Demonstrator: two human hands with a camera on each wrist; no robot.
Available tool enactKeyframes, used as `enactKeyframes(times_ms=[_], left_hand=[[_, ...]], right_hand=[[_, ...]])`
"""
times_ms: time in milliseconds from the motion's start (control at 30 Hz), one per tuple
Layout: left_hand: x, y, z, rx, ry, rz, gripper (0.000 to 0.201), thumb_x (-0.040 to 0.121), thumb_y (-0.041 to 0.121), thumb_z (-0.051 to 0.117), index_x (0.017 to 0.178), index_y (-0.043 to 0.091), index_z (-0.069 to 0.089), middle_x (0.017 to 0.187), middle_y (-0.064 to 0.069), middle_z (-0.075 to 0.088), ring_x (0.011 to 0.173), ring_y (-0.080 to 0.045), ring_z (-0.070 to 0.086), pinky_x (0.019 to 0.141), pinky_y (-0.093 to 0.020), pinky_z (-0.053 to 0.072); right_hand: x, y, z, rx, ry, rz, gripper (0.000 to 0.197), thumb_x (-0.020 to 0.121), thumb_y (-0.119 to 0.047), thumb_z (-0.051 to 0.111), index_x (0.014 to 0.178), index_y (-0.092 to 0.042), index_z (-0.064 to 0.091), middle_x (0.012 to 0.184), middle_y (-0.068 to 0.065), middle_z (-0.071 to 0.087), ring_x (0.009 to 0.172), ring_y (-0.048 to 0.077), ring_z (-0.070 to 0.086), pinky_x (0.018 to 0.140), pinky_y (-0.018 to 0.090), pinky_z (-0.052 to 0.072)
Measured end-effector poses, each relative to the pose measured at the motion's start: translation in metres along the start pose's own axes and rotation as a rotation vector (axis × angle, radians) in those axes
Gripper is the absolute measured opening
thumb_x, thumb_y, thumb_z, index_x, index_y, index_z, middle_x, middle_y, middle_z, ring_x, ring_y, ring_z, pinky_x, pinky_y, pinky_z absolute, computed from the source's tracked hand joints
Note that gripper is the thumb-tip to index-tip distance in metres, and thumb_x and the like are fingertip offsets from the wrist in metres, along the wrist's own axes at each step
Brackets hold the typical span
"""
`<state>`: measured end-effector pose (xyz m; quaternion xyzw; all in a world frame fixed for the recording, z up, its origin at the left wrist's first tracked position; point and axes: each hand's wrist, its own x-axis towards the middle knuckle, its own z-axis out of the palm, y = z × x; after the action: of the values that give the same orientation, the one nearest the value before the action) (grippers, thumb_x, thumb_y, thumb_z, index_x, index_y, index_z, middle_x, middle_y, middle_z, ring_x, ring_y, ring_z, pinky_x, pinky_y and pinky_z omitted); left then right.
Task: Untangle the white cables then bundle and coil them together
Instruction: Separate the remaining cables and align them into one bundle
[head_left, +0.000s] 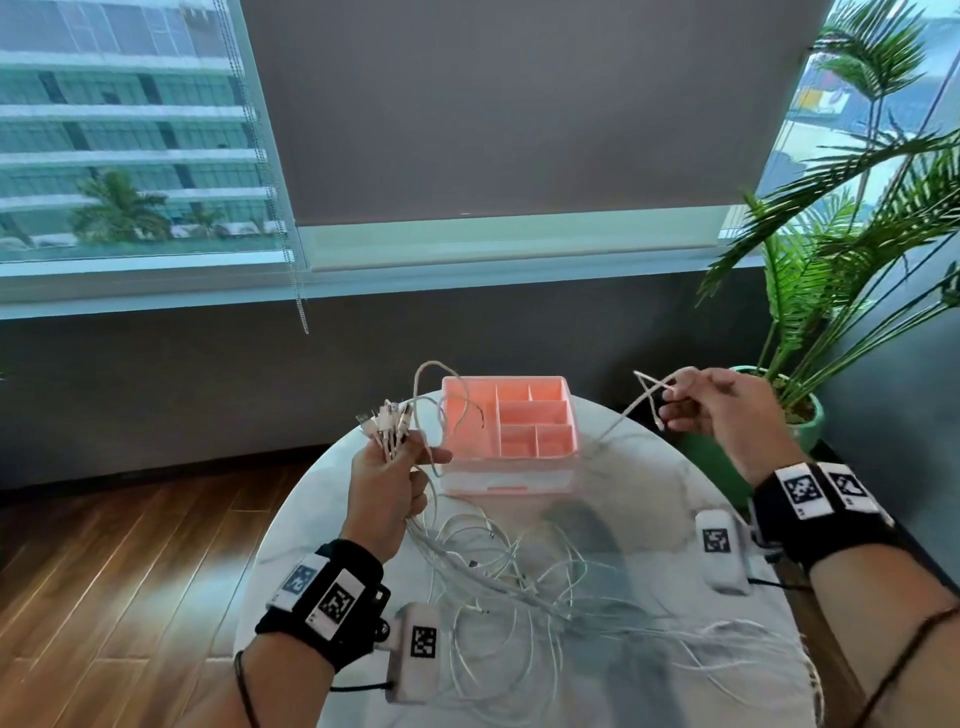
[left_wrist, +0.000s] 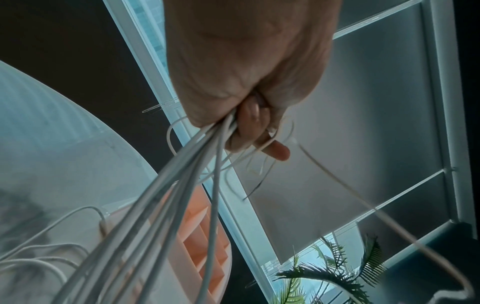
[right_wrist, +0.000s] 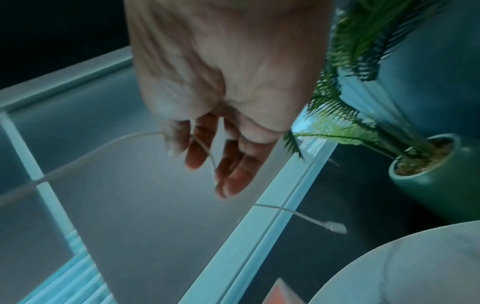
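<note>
Your left hand (head_left: 387, 480) is up over the left side of the round marble table (head_left: 649, 499), fist closed round a bunch of white cables (head_left: 498, 577). Their plug ends (head_left: 387, 418) fan out above your knuckles, and the left wrist view shows the strands (left_wrist: 166, 205) running tight out of the bottom of your grip. Below that, the cables spill into a loose, overlapping tangle across the near middle of the tabletop.

Over on the right, your right hand (head_left: 711, 405) is raised too, fingers and thumb pinching a single white cable (head_left: 631, 408) near its end. It kinks into a small loop at your fingertips and slants down toward the table by the organiser's right side. In the right wrist view the plug (right_wrist: 336, 227) dangles free below your fingers (right_wrist: 233, 174).

The pink organiser tray (head_left: 506, 415) sits at the far middle of the table. One cable loop (head_left: 447, 395) arches over its left compartment; whether it rests inside, I cannot tell. The small compartments on the right show only pink floor.

A potted palm (head_left: 852, 249) in a green pot (head_left: 805, 421) stands beyond the table's right edge, just behind your right hand. Windows with a lowered blind (head_left: 519, 114) run across the far wall.
</note>
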<state>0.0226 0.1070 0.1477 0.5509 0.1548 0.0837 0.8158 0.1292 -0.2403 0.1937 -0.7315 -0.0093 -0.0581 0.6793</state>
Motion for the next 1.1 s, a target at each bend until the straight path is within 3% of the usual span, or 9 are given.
enactKeyframes(times_ms=[267, 333, 433, 567, 700, 800, 933, 1033, 1100], left_hand=[[-0.001, -0.004, 0.005, 0.033, -0.047, -0.004, 0.015, 0.102, 0.016, 0.054, 0.091, 0.01, 0.046, 0.093, -0.023, 0.074, 0.038, -0.007, 0.021, 0.036, -0.018, 0.018], [-0.003, -0.002, 0.007, 0.038, -0.064, -0.01, 0.016, 0.102, 0.018, 0.055, 0.089, 0.013, 0.047, 0.096, -0.022, 0.075, 0.039, -0.007, 0.02, 0.038, -0.02, 0.016], [-0.005, -0.004, 0.008, 0.059, -0.081, -0.025, 0.015, 0.101, 0.023, 0.057, 0.101, 0.008, 0.053, 0.097, -0.019, 0.076, 0.041, -0.008, 0.019, 0.04, -0.023, 0.016], [-0.005, -0.009, 0.013, 0.06, -0.11, -0.044, 0.017, 0.1, 0.022, 0.058, 0.107, 0.005, 0.059, 0.09, -0.019, 0.074, 0.041, -0.007, 0.021, 0.038, -0.02, 0.017], [-0.007, -0.012, 0.022, 0.089, -0.162, -0.063, 0.02, 0.1, 0.022, 0.058, 0.107, 0.004, 0.062, 0.084, -0.015, 0.073, 0.041, -0.007, 0.022, 0.039, -0.019, 0.018], [-0.01, -0.012, 0.027, 0.096, -0.211, -0.066, 0.024, 0.1, 0.022, 0.059, 0.111, 0.001, 0.063, 0.08, -0.013, 0.07, 0.043, -0.008, 0.023, 0.039, -0.02, 0.018], [-0.013, -0.01, 0.033, 0.084, -0.219, -0.054, 0.029, 0.098, 0.023, 0.061, 0.113, -0.002, 0.061, 0.08, -0.013, 0.07, 0.042, -0.008, 0.024, 0.038, -0.019, 0.019], [-0.014, -0.008, 0.028, 0.091, -0.173, -0.042, 0.026, 0.099, 0.023, 0.06, 0.112, 0.0, 0.06, 0.081, -0.011, 0.072, 0.042, -0.007, 0.024, 0.039, -0.019, 0.017], [-0.013, -0.007, 0.021, 0.089, -0.141, -0.041, 0.022, 0.1, 0.023, 0.059, 0.108, 0.003, 0.059, 0.083, -0.012, 0.072, 0.041, -0.006, 0.023, 0.037, -0.019, 0.018]], right_hand=[[0.0, 0.096, -0.193, -0.228, 0.617, 0.303, 0.018, 0.083, -0.023, 0.062, 0.07, -0.01, 0.064, 0.079, 0.023, 0.068, 0.053, 0.015, 0.07, 0.055, 0.033, 0.06], [-0.009, 0.137, -0.231, -0.392, 0.669, 0.464, 0.019, 0.08, -0.025, 0.058, 0.084, -0.009, 0.068, 0.088, 0.023, 0.064, 0.077, 0.03, 0.072, 0.074, 0.044, 0.059], [-0.031, 0.186, -0.249, -0.82, 0.508, 0.577, 0.038, 0.087, -0.032, 0.061, 0.118, -0.011, 0.07, 0.115, 0.005, 0.07, 0.111, 0.026, 0.066, 0.086, 0.029, 0.051], [-0.049, 0.161, -0.173, -0.649, 0.43, 0.522, 0.028, 0.087, -0.003, 0.058, 0.107, -0.011, 0.075, 0.111, 0.014, 0.072, 0.1, 0.034, 0.066, 0.088, 0.033, 0.047], [-0.047, 0.105, -0.055, -0.566, 0.015, 0.163, 0.02, 0.086, 0.0, 0.069, 0.096, -0.017, 0.071, 0.1, 0.01, 0.074, 0.087, 0.022, 0.067, 0.074, 0.019, 0.051], [-0.051, 0.061, 0.027, -0.526, -0.27, -0.051, 0.022, 0.089, -0.014, 0.071, 0.108, -0.024, 0.066, 0.109, -0.004, 0.07, 0.095, 0.002, 0.064, 0.085, 0.02, 0.051], [-0.071, 0.022, 0.109, -0.637, -0.588, -0.193, 0.041, 0.093, -0.04, 0.066, 0.129, -0.023, 0.06, 0.126, -0.012, 0.06, 0.11, 0.001, 0.055, 0.093, 0.023, 0.042], [-0.074, 0.02, 0.131, -0.567, -0.675, -0.166, 0.021, 0.101, -0.022, 0.054, 0.116, -0.013, 0.064, 0.098, -0.003, 0.07, 0.073, 0.004, 0.064, 0.073, 0.026, 0.052], [-0.067, 0.024, 0.122, -0.594, -0.635, -0.197, 0.019, 0.101, -0.014, 0.05, 0.106, -0.01, 0.068, 0.094, -0.009, 0.069, 0.073, -0.005, 0.06, 0.073, 0.021, 0.048]])
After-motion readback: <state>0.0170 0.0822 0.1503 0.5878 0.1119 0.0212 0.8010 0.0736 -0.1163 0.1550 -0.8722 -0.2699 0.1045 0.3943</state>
